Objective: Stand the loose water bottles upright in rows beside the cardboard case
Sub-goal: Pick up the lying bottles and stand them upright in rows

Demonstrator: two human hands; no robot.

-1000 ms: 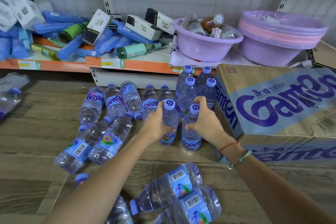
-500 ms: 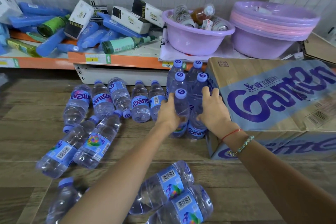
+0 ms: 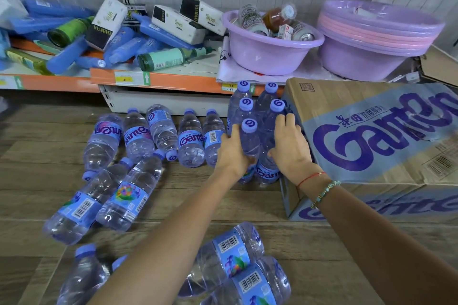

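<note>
The person's left hand (image 3: 234, 150) is grasping the nearest upright bottle (image 3: 249, 142) from its left side, with the fingers wrapped around the body. The right hand (image 3: 288, 146) is clasping the bottle beside it (image 3: 269, 171), which stands just next to the cardboard case (image 3: 371, 136). Four more bottles (image 3: 245, 104) stand upright behind these two, in two rows along the left wall of the case, close to the base of the shelf (image 3: 158, 79). The loose bottles (image 3: 138, 136) lie on their sides on the wooden floor (image 3: 37, 168), to the left and toward its near edge. Two purple basins (image 3: 270, 57) are on the shelf.
</note>
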